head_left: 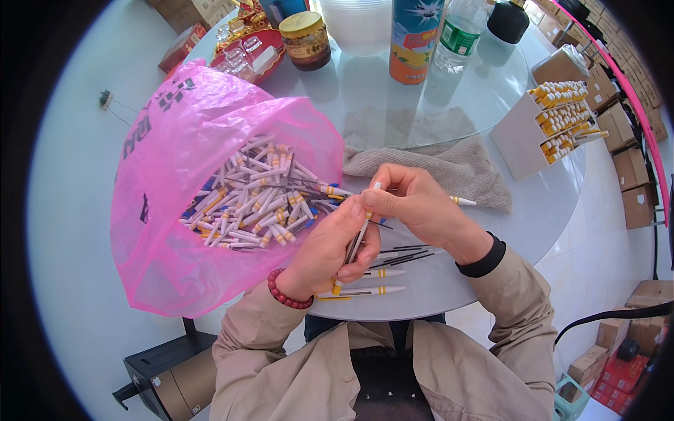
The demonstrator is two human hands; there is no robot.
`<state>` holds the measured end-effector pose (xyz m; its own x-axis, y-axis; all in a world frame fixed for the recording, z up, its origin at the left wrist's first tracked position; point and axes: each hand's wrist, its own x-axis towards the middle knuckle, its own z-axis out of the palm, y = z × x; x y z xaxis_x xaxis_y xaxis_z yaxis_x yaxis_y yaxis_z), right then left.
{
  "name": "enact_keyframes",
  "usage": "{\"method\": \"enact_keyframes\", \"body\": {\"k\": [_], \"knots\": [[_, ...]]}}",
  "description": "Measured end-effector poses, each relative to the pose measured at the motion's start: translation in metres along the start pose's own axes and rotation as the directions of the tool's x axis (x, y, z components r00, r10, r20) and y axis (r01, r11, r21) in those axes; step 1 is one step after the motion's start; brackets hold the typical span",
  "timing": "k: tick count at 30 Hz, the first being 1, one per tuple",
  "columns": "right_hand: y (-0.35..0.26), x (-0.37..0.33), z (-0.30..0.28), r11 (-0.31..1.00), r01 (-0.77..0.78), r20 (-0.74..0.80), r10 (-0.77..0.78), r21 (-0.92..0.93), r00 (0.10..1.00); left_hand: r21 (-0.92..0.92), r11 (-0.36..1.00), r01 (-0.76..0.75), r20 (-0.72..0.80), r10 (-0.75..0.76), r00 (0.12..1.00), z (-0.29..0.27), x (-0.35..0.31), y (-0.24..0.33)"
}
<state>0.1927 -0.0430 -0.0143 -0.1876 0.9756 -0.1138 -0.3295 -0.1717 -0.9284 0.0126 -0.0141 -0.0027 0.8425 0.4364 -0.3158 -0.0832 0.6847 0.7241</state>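
My left hand (324, 247), with a red bead bracelet at its wrist, is closed around a white pen with yellow parts (359, 240), held at a slant. The thumb and fingers of my right hand (419, 205) pinch the pen's upper white end. Just left of my hands, a pink plastic bag (203, 126) gapes open. A heap of white pen pieces with yellow bands (256, 193), with some dark and blue bits, fills its mouth. Beneath my hands lie several thin dark refills (404, 258) and white-and-yellow pens (372, 291).
A crumpled grey-brown towel (456, 172) lies beyond my right hand. To the right stands a white box (521, 144) with rows of pens. Farther back are a brown jar (306, 43), a tall orange can (414, 45), a water bottle (460, 38) and a red tray (275, 64).
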Motion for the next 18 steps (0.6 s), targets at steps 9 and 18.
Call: {"method": "enact_keyframes", "body": {"k": [9, 18], "knots": [[-0.0070, -0.0039, 0.0032, 0.998, 0.018, 0.003, -0.018, 0.059, 1.000, -0.043, 0.999, -0.029, 0.031, 0.030, 0.999, -0.0049, 0.0014, -0.0023], [-0.0064, -0.0056, 0.0044, 0.999, 0.008, -0.021, -0.007, 0.048, 1.000, -0.029, 0.999, -0.031, 0.050, 0.032, 0.998, -0.0057, 0.0013, -0.0006]]}}
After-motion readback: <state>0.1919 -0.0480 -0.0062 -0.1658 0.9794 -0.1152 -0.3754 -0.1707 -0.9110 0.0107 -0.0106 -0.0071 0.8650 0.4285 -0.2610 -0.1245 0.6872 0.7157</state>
